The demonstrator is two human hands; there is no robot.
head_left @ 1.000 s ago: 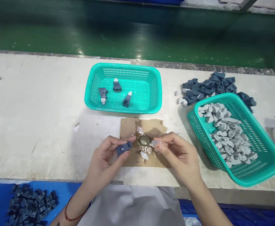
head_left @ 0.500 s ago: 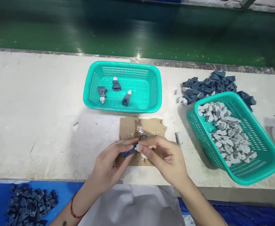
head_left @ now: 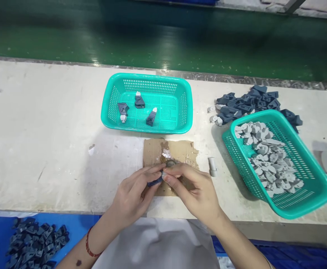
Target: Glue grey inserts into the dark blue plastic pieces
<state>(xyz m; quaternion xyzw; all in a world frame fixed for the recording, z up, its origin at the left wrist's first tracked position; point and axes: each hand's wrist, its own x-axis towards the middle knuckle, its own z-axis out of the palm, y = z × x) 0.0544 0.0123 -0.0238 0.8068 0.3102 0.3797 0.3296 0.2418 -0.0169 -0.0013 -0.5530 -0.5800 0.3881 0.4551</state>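
Between the thumb and fingers of my left hand (head_left: 132,192) is a dark blue-grey plastic part (head_left: 154,182), mostly covered by the fingers. My right hand (head_left: 195,188) pinches a small light grey piece (head_left: 163,174) against the dark part's right end; only a bit of it shows. Both hands meet over a wet piece of brown cardboard (head_left: 152,151). Just behind the fingertips, a small round dish (head_left: 170,163) sits on the cardboard. How far the two pieces fit together is hidden by my fingers.
A green basket (head_left: 146,129) holds three joined dark-and-light parts. At right, a second green basket (head_left: 317,179) holds many light grey pieces, beside a dark parts pile (head_left: 247,102). A small white cylinder (head_left: 212,167) lies near my right hand. More dark parts (head_left: 37,243) lie lower left.
My right fingers have closed in toward the left hand, so the light piece now sits against the dark part and shows less. The left fingers cover more of the dark part.
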